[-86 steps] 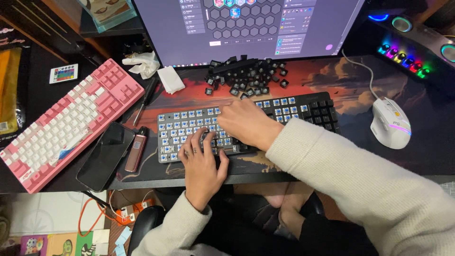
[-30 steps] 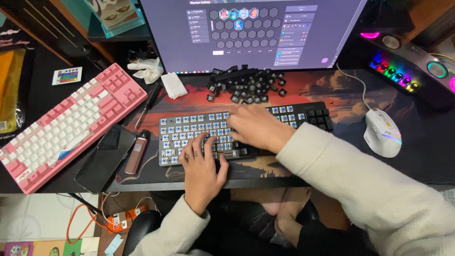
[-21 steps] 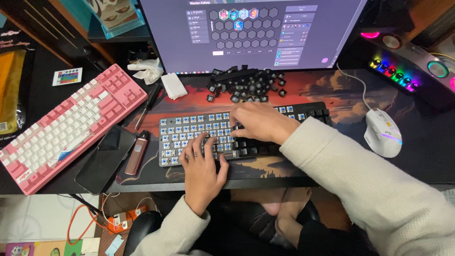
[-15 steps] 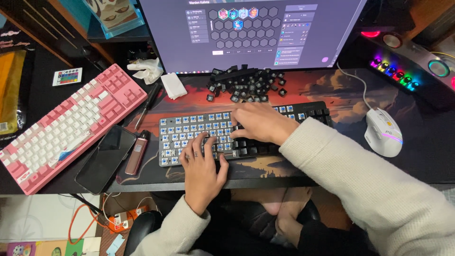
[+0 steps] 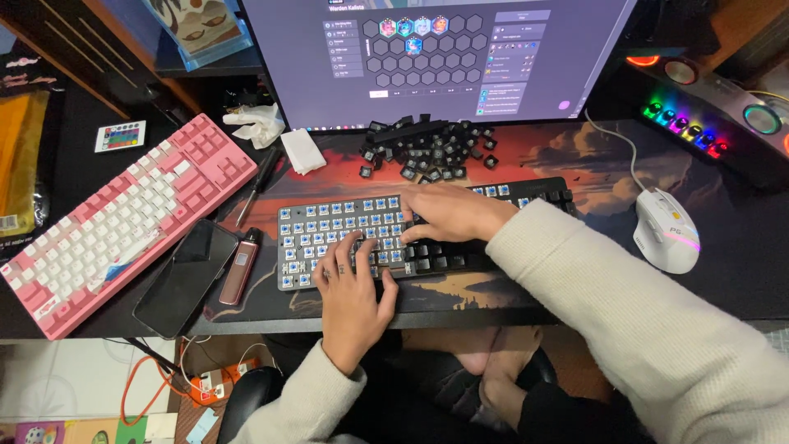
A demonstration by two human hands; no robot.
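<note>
Right hand (image 5: pixel 448 215) shifted left, hiding keyboard (image 5: pixel 329 234) switches, fingertips unclear

1. Overall exposure: moderate; desk surface evenly lit, corners at 10 and 2 o'clock dim.
2. Light sources: monitor (image 5: pixel 440 62) glowing at 12 o'clock; coloured lights on speaker bar (image 5: pixel 715 103) at 2 o'clock.
3. Shadows: soft, under hands and sleeve.
4. Glare: faint sheen on phone (image 5: pixel 177 275) screen.
5. Sharpness: centre crisp; slight wide-angle stretching at the edges.
</note>
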